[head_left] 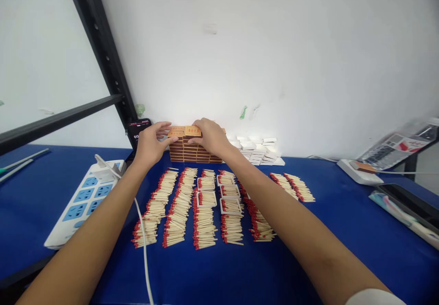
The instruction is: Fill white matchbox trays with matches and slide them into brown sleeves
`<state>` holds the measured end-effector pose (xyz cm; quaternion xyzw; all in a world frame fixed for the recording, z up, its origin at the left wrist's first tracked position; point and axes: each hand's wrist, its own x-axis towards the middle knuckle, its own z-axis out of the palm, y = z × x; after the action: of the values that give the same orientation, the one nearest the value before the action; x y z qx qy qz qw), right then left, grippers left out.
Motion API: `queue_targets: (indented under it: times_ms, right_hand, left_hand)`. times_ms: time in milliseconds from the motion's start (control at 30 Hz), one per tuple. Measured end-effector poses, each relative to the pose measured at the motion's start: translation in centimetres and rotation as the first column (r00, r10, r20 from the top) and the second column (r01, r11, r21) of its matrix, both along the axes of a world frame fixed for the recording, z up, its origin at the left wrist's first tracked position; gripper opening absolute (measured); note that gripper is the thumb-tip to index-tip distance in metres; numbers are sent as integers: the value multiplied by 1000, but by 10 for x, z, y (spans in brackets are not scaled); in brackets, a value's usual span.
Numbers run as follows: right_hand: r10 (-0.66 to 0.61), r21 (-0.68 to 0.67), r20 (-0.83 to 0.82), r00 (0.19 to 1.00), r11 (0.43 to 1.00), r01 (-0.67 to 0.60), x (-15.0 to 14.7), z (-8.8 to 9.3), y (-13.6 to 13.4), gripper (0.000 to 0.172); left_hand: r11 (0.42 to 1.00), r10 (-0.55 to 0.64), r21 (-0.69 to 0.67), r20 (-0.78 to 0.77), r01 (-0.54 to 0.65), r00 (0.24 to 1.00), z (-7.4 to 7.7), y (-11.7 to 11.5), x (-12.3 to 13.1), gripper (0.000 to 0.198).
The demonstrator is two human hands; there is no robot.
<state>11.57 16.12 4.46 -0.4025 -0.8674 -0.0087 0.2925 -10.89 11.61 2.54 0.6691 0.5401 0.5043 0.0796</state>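
Orange-and-brown matchboxes stand in a neat stack [195, 154] against the white wall. My right hand [211, 136] grips a matchbox [192, 131] at the top of this stack, thumb in front and fingers behind. At the stack's left end, my left hand [152, 139] is open, its thumb at the front edge and its fingers apart. Rows of red-headed matches [178, 204] lie on the blue tabletop nearer me. Several small white trays filled with matches [206, 199] sit on the middle rows. Part of the matches is hidden under my right forearm.
White empty-looking trays [259, 152] are piled right of the stack. A white power strip [85, 200] with a cable lies at left, near a black phone [139, 129] and a black metal shelf post [103, 44]. Another white socket block [360, 171] and a dark phone [411, 206] are at right.
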Motion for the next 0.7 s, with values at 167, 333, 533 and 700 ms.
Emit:
queue_targets:
  times_ms: [167, 333, 533, 700]
  right_hand:
    - [-28, 14, -26, 999, 999, 29, 17, 10, 1, 28]
    - [-59, 16, 7, 998, 998, 59, 40, 15, 4, 36]
    - [0, -70, -40, 999, 998, -3, 49, 7, 2, 40]
    - [25, -131, -83, 996, 991, -36, 51, 5, 1, 35]
  left_hand:
    - [999, 31, 13, -47, -30, 998, 0, -1, 0, 59]
    - [998, 61, 20, -89, -60, 994, -1, -2, 2, 60]
    - [997, 79, 3, -129, -79, 989, -2, -3, 2, 61]
    - [994, 96, -27, -170, -102, 981, -3, -3, 2, 58]
